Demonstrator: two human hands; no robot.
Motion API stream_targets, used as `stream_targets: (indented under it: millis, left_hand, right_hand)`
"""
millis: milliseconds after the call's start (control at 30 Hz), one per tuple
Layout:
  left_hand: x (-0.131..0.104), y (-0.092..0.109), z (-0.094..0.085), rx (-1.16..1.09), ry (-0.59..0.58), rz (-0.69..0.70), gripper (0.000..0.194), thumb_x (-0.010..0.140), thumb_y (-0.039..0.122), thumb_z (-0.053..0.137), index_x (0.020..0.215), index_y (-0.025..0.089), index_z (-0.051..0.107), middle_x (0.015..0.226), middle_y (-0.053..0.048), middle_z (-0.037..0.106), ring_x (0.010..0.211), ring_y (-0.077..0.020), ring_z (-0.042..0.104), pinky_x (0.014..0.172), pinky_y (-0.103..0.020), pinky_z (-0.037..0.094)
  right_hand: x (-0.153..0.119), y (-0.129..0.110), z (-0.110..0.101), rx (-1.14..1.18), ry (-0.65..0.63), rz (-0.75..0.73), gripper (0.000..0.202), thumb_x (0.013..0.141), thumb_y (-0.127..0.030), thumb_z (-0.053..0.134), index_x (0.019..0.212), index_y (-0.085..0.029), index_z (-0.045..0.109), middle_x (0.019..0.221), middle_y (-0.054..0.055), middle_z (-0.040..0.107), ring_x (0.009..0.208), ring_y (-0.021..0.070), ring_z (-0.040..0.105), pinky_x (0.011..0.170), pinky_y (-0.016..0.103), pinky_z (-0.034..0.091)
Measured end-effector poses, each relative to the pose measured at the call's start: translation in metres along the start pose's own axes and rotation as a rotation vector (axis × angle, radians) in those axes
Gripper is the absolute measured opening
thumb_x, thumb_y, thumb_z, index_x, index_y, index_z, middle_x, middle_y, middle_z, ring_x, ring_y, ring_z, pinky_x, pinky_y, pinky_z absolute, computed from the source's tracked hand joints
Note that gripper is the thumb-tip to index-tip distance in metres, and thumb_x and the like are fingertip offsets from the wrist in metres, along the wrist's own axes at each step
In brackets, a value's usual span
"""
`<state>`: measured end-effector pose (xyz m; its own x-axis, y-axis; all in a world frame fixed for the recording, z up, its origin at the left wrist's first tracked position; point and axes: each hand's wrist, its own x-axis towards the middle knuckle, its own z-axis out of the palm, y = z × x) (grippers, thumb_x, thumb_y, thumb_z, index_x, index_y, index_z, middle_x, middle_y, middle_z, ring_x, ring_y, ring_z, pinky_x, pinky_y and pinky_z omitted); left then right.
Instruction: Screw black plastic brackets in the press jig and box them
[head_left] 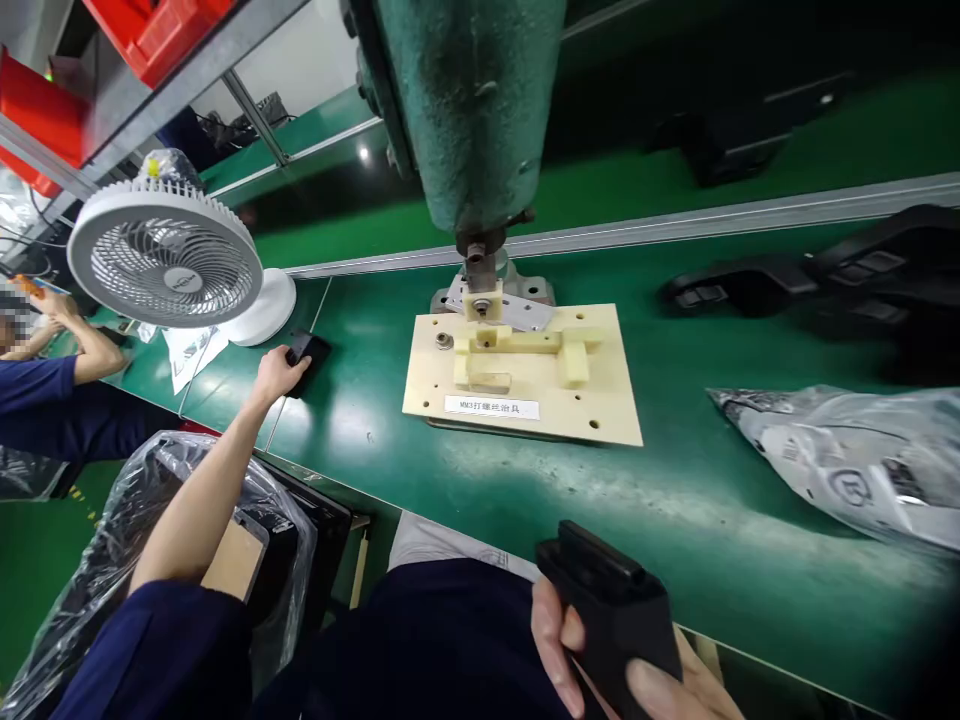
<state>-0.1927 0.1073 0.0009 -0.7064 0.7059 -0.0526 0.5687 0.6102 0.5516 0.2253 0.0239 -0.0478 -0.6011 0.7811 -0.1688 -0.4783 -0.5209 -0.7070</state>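
Stretched out to the left, my left hand (279, 376) is closed on a small black plastic part (309, 362) at the green bench top. My right hand (556, 640) grips a larger black plastic housing (619, 605) near the bench's front edge, with fingers on its left side and the thumb across its lower right. In front of me lies a cream-coloured fixture plate (540, 385) with raised blocks and a white label (492, 407). Right above it stands the head of a green press (480, 110), its metal tip over the blocks. Neither hand touches the plate.
A white fan (172, 255) stands at the back left. Several black parts (810, 270) and a clear plastic bag (840, 460) lie on the right. Below the left arm is a plastic-lined bin (300, 530). Another person's arm (94, 355) shows at far left; red bins (165, 40) sit above.
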Motion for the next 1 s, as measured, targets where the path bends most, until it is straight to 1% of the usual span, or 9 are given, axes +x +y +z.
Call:
stream_targets:
  millis: [133,300,367,433,533,700,767,900,1000]
  left_hand:
    - [-0.065,-0.006,0.004,-0.338,-0.172,-0.062,0.047,0.069,0.055,0.054,0.090,0.013,0.058,0.086,-0.011,0.066,0.084,-0.0265,0.065,0.071,-0.037,0.054]
    - [-0.148,-0.020,0.009,-1.108,-0.404,-0.251,0.055,0.067,0.059,0.067,0.099,0.014,0.065,0.072,-0.005,0.060,0.061,-0.0150,0.055,0.057,-0.028,0.050]
    - [-0.172,-0.021,0.014,-1.179,-0.558,-0.304,0.069,0.070,0.072,0.058,0.104,0.013,0.066,0.071,-0.006,0.059,0.059,-0.0155,0.054,0.057,-0.031,0.051]
    - [-0.189,-0.020,0.021,-1.166,-0.664,-0.351,0.071,0.077,0.074,0.045,0.106,0.013,0.066,0.073,-0.009,0.060,0.063,-0.0185,0.057,0.062,-0.036,0.053]
    - [-0.204,-0.018,0.032,-1.104,-0.772,-0.320,0.067,0.085,0.068,0.032,0.106,0.014,0.066,0.076,-0.010,0.059,0.062,-0.0186,0.056,0.063,-0.038,0.053]
    - [-0.214,-0.015,0.048,-1.005,-0.881,-0.174,0.087,0.067,0.084,0.044,0.114,0.014,0.063,0.081,-0.011,0.056,0.066,-0.0178,0.052,0.057,-0.034,0.049]
    - [-0.214,-0.013,0.051,-1.019,-0.930,-0.206,0.079,0.063,0.078,0.056,0.109,0.015,0.064,0.081,-0.011,0.058,0.069,-0.0196,0.054,0.058,-0.034,0.049]
    - [-0.214,-0.013,0.048,-1.081,-0.961,-0.310,0.054,0.060,0.059,0.072,0.092,0.015,0.067,0.081,-0.011,0.065,0.068,-0.0228,0.061,0.061,-0.036,0.050]
    - [-0.220,-0.018,0.047,-1.017,-0.884,-0.460,0.063,0.063,0.070,0.067,0.090,0.013,0.067,0.080,-0.012,0.068,0.076,-0.0274,0.066,0.065,-0.038,0.052]
  right_hand:
    - [0.008,0.002,0.008,-0.034,-0.019,0.033,0.026,0.079,-0.044,0.068,0.088,-0.019,0.068,0.087,0.009,0.062,0.060,0.0151,0.056,0.052,0.028,0.047]
    - [0.022,0.013,0.010,-0.053,-0.049,0.037,0.028,0.079,-0.041,0.069,0.085,-0.014,0.069,0.073,0.006,0.061,0.056,0.0133,0.054,0.050,0.026,0.046]
    - [0.025,0.016,0.012,-0.063,-0.040,0.045,0.028,0.079,-0.041,0.070,0.086,-0.014,0.069,0.073,0.006,0.061,0.056,0.0127,0.054,0.049,0.026,0.045]
    - [0.025,0.017,0.012,-0.073,-0.021,0.056,0.027,0.079,-0.040,0.070,0.086,-0.014,0.069,0.074,0.006,0.062,0.056,0.0119,0.052,0.048,0.025,0.043]
    - [0.024,0.018,0.012,-0.094,0.000,0.080,0.028,0.079,-0.041,0.070,0.084,-0.014,0.069,0.072,0.005,0.060,0.054,0.0113,0.050,0.046,0.024,0.041]
    - [0.020,0.010,0.009,-0.271,0.015,0.100,0.027,0.079,-0.040,0.069,0.091,-0.016,0.068,0.078,0.005,0.063,0.058,0.0134,0.053,0.051,0.027,0.046]
    - [0.019,0.002,0.008,-0.448,-0.019,0.111,0.023,0.080,-0.039,0.067,0.089,-0.017,0.067,0.080,0.006,0.063,0.063,0.0159,0.057,0.055,0.029,0.049]
    - [0.021,-0.008,0.011,-0.883,-0.133,0.034,0.026,0.084,-0.036,0.062,0.064,-0.019,0.057,0.066,0.003,0.059,0.059,0.0163,0.055,0.056,0.029,0.047]
    - [0.025,-0.003,0.020,-1.036,-0.246,-0.066,0.035,0.087,-0.036,0.059,0.057,-0.020,0.051,0.064,0.003,0.059,0.058,0.0166,0.056,0.059,0.031,0.048]
